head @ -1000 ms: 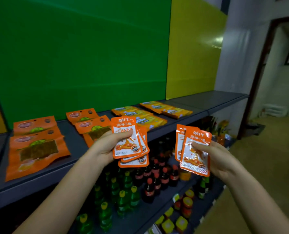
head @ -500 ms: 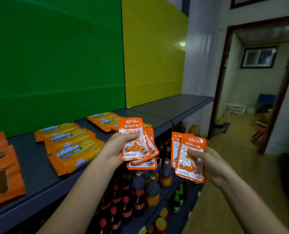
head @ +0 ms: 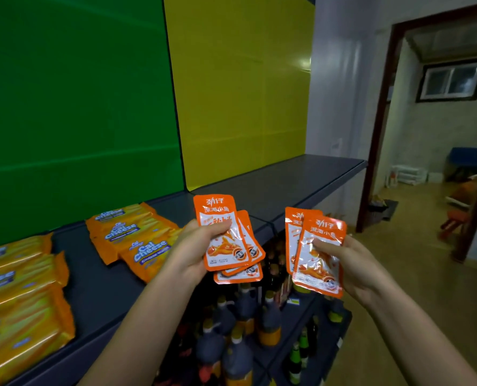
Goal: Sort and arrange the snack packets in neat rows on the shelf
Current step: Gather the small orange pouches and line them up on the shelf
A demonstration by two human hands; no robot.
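While both hands stay apart in front of the dark shelf (head: 281,185), the left hand (head: 192,249) grips a fan of orange fish-snack packets (head: 223,235) and the right hand (head: 348,263) pinches two more (head: 315,254). Cal Cheese wafer packs (head: 131,235) lie on the shelf, left of the hands. Bottles (head: 237,344) stand on the shelves below.

fish snack packets (head: 221,247): 5 | Cal Cheese packs (head: 148,250): at least 6 | bottles (head: 237,360): roughly ten
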